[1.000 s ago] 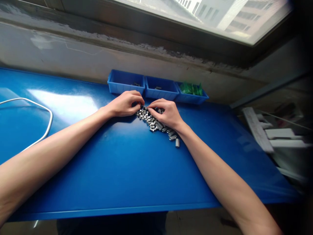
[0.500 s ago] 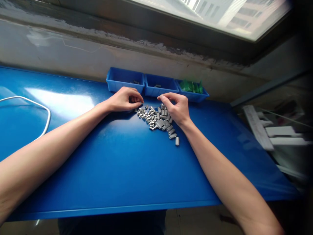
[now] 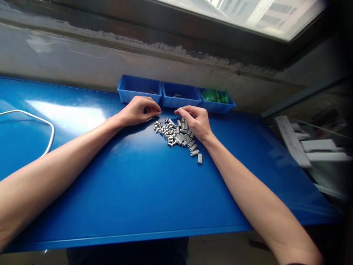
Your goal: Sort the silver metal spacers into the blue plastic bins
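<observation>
Since half a second ago, little has shifted: the right hand (image 3: 196,123) has sunk slightly toward the metal pieces (image 3: 178,136), and the left hand (image 3: 139,110) has stayed at the pile's left edge.

Head view. Left hand: curled into a loose fist, knuckles up, fingertips tucked under and resting on the table (image 3: 143,191) just left of the pile. Whether it grips a piece cannot be told; the fingers hide the palm. Right hand: half closed, fingers bent, thumb and forefinger drawn near each other above the far right side of the pile, the heel of the hand touching or just over the pieces. Whether anything is pinched between the fingertips cannot be told.

Metal pieces: small grey cylinders, heaped on the table between the two hands, trailing toward the near right, with one lone piece (image 3: 200,158) lying a little apart at the tail.

Surface: glossy blue table, with window glare on its left part. A white cable (image 3: 48,141) loops at the left edge. Three blue bins (image 3: 176,96) stand in a row against the wall just behind the hands; the right one holds green items (image 3: 215,95), the other two a few small dark bits.

Room: a stained wall with a window above; pale slats (image 3: 309,147) off the table's right end.
</observation>
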Demonstrator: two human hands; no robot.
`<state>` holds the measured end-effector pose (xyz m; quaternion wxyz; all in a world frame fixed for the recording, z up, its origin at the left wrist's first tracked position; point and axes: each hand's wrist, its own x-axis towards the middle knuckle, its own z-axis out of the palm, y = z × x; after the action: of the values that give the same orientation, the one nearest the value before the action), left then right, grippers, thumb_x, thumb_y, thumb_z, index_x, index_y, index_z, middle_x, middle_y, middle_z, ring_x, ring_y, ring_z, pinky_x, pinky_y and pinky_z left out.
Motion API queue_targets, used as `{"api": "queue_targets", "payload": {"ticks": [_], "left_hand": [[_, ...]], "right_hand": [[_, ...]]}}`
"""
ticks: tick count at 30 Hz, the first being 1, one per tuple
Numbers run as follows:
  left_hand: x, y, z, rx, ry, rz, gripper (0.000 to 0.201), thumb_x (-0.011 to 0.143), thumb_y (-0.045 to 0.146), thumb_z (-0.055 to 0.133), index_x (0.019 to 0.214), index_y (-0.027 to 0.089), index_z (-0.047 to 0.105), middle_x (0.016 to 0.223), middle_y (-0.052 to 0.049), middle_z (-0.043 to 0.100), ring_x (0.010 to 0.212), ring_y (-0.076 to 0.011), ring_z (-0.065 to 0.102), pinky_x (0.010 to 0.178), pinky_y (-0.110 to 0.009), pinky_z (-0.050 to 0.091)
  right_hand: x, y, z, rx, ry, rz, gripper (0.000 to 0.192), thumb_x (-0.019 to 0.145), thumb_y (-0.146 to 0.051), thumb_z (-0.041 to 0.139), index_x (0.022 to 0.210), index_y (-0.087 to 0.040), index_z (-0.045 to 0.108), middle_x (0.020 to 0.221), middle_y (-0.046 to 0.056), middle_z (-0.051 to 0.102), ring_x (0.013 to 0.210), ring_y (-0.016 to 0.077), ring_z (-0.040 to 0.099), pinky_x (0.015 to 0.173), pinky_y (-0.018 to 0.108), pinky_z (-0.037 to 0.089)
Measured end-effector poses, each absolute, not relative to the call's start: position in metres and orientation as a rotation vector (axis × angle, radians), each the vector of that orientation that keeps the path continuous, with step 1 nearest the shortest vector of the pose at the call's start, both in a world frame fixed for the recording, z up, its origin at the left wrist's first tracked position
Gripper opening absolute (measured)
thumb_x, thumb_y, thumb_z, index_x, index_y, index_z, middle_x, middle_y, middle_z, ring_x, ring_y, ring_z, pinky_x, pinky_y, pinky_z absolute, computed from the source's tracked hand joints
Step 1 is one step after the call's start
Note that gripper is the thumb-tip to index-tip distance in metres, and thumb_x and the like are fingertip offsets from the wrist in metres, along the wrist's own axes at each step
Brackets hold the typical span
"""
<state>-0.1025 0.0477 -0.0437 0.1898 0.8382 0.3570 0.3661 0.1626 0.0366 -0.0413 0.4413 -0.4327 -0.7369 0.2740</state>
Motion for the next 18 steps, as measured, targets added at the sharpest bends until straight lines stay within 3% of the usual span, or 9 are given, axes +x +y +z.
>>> {"api": "queue_targets", "payload": {"ticks": [7,18], "left_hand": [[-0.1032,0.0466,-0.0437,2.254,0.950,1.036,0.032,0.083,0.044,0.083,0.095,0.015,0.082,0.091,-0.009,0.077,0.073,-0.0169,0.071,0.071,-0.030,0.058],[-0.1035,0.0445,-0.0421,2.051,0.952,1.036,0.033,0.077,0.037,0.089,0.097,0.012,0.083,0.099,-0.012,0.081,0.083,-0.0199,0.076,0.081,-0.033,0.065]], "right_hand": [[0.1632,0.0372,-0.0429,-1.070,-1.833,0.698,0.031,0.094,-0.051,0.072,0.087,-0.023,0.083,0.097,0.005,0.085,0.096,0.0267,0.079,0.087,0.039,0.061],[0.1638,0.0376,-0.0432,-1.074,-1.821,0.720,0.033,0.094,-0.052,0.073,0.086,-0.022,0.083,0.095,0.006,0.084,0.092,0.0257,0.078,0.085,0.037,0.059]]}}
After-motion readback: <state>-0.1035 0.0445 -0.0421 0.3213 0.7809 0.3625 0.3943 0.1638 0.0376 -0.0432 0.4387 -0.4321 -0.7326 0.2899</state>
